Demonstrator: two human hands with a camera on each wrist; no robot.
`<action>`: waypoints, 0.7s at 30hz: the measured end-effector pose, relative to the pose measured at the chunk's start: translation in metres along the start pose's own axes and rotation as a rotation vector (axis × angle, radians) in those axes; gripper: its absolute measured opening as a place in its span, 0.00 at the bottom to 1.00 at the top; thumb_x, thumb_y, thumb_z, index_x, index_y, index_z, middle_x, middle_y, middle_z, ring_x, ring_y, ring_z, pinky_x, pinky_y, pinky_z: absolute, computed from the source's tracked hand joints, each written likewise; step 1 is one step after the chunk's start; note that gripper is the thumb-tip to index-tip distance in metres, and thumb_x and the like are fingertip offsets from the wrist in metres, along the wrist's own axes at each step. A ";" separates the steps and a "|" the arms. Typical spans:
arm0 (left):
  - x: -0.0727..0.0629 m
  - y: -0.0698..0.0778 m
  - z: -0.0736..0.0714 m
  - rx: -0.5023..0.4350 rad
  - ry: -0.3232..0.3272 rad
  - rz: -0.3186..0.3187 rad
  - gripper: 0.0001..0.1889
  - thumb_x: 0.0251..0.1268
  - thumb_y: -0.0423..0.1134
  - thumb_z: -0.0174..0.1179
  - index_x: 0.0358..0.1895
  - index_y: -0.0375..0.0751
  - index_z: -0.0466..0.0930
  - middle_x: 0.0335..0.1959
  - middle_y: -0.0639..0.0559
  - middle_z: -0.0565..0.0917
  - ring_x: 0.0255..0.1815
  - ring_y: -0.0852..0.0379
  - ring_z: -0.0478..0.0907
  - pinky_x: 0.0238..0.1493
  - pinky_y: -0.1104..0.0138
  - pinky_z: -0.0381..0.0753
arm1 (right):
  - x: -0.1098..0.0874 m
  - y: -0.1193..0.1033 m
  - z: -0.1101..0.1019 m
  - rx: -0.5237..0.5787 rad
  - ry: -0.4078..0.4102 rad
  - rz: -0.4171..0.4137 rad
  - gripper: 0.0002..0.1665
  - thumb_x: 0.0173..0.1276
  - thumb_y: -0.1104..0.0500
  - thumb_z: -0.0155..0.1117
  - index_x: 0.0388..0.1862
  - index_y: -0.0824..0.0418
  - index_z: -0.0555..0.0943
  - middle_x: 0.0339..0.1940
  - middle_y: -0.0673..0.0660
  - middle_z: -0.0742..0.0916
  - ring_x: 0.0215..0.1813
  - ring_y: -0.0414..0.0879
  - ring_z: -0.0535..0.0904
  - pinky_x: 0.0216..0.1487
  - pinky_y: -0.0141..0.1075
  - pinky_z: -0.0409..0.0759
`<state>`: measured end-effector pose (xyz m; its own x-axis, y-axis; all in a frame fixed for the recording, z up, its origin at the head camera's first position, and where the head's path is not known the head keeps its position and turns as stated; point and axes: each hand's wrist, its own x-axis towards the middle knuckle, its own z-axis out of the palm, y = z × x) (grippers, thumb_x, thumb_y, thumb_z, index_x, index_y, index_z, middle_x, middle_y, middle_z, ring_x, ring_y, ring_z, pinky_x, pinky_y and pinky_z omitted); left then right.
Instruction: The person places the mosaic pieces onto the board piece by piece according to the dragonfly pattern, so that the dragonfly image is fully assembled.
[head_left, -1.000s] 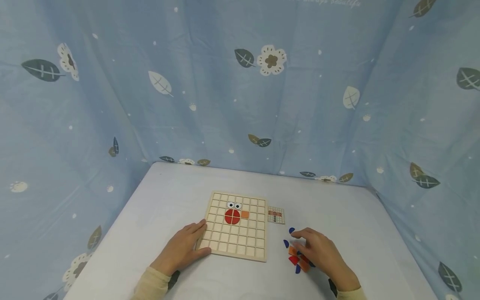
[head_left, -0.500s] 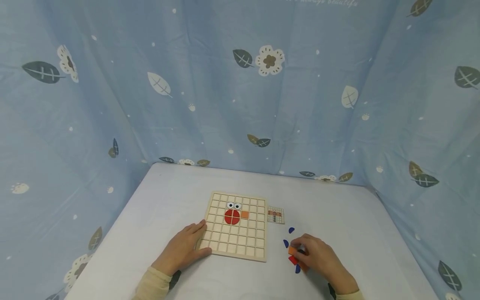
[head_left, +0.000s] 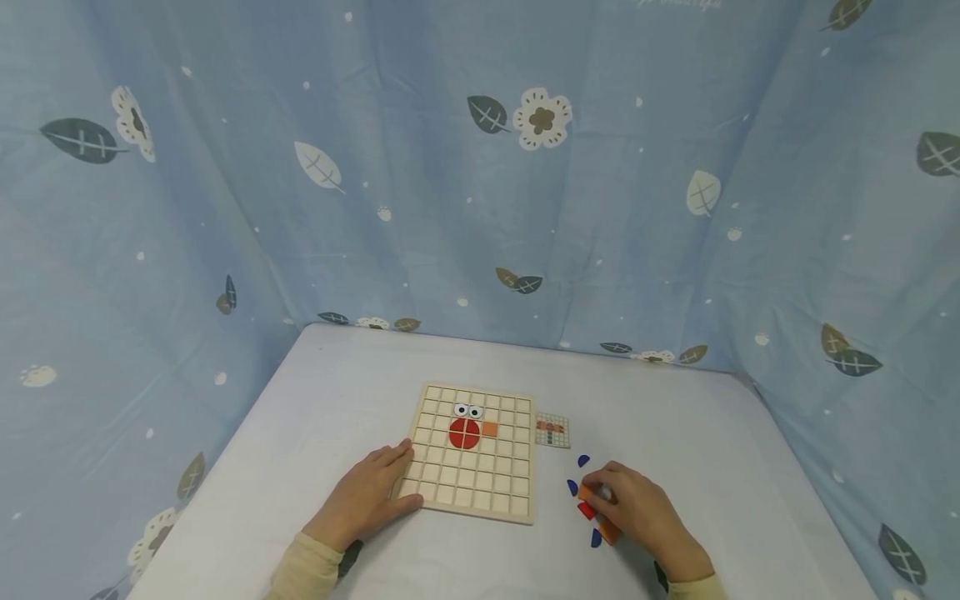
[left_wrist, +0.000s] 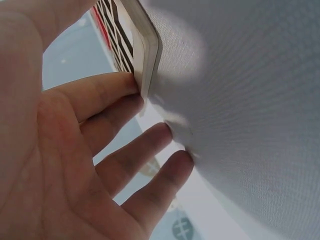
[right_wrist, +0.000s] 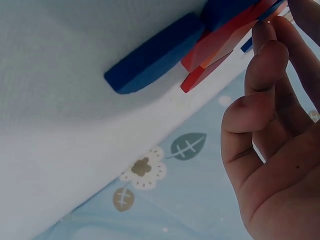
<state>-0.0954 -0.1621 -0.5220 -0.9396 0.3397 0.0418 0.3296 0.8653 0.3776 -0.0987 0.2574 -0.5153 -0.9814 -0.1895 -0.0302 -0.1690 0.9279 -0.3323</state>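
Note:
A pale wooden grid board (head_left: 468, 502) lies on the white table. On it are two eye pieces (head_left: 468, 411), a red disc of quarter pieces (head_left: 464, 433) and an orange square (head_left: 490, 429). My left hand (head_left: 362, 497) rests at the board's near left corner, fingers spread along its left edge, thumb at the front edge. My right hand (head_left: 633, 508) pinches an orange square block (head_left: 584, 492) above the loose pieces. Under and beside it lie a red piece (head_left: 587, 511), another orange block (head_left: 609, 532) and blue rounded pieces (head_left: 596, 538); the hand hides part of the pile.
A small pattern card (head_left: 552, 431) lies against the board's right side. Two blue pieces (head_left: 583, 460) lie apart, between the card and the pile. A blue leaf-print curtain (head_left: 480, 208) encloses the table (head_left: 360, 367) at the back and sides.
My right hand lowers its fingertips to the pile, takes the orange block between thumb and fingers, and shifts it slightly away from me. The left hand and board stay put.

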 end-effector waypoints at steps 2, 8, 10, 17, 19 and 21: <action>0.000 0.000 -0.001 0.003 -0.003 -0.002 0.41 0.64 0.58 0.68 0.70 0.30 0.72 0.74 0.42 0.70 0.71 0.37 0.68 0.71 0.47 0.69 | 0.000 0.000 0.000 -0.005 0.006 -0.010 0.09 0.58 0.54 0.80 0.38 0.46 0.89 0.34 0.39 0.82 0.29 0.35 0.71 0.30 0.30 0.78; 0.001 -0.001 0.001 0.013 0.000 0.012 0.41 0.64 0.58 0.67 0.70 0.30 0.71 0.74 0.41 0.70 0.71 0.36 0.68 0.72 0.47 0.68 | 0.004 0.002 0.001 -0.013 -0.003 -0.008 0.07 0.61 0.51 0.78 0.38 0.46 0.90 0.33 0.38 0.82 0.30 0.34 0.71 0.33 0.32 0.80; 0.002 -0.001 0.001 0.018 0.000 0.012 0.41 0.64 0.58 0.67 0.70 0.30 0.71 0.74 0.41 0.70 0.71 0.36 0.68 0.72 0.48 0.68 | 0.005 0.003 0.002 -0.012 -0.004 -0.006 0.07 0.61 0.51 0.78 0.38 0.46 0.90 0.33 0.38 0.81 0.30 0.35 0.71 0.33 0.32 0.80; 0.001 0.001 0.000 0.027 -0.001 0.007 0.41 0.64 0.58 0.67 0.70 0.30 0.72 0.74 0.41 0.70 0.71 0.37 0.69 0.71 0.48 0.69 | 0.007 0.003 -0.001 -0.014 -0.012 -0.009 0.08 0.61 0.55 0.78 0.40 0.48 0.90 0.35 0.40 0.83 0.32 0.35 0.74 0.38 0.35 0.83; 0.001 0.001 -0.001 0.029 0.002 0.009 0.41 0.64 0.58 0.67 0.70 0.30 0.72 0.74 0.41 0.70 0.71 0.37 0.69 0.71 0.47 0.69 | 0.007 0.003 -0.002 -0.018 -0.010 -0.010 0.08 0.61 0.55 0.78 0.40 0.49 0.90 0.34 0.41 0.83 0.31 0.35 0.73 0.37 0.35 0.83; 0.001 0.002 -0.001 0.033 0.004 0.011 0.41 0.64 0.58 0.67 0.70 0.30 0.72 0.74 0.41 0.70 0.71 0.36 0.69 0.71 0.47 0.69 | 0.008 0.003 -0.002 -0.028 -0.005 -0.010 0.08 0.62 0.55 0.78 0.41 0.49 0.90 0.34 0.41 0.82 0.31 0.35 0.73 0.36 0.34 0.82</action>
<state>-0.0955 -0.1610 -0.5206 -0.9363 0.3477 0.0495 0.3426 0.8732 0.3465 -0.1078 0.2595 -0.5151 -0.9793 -0.2000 -0.0316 -0.1810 0.9346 -0.3061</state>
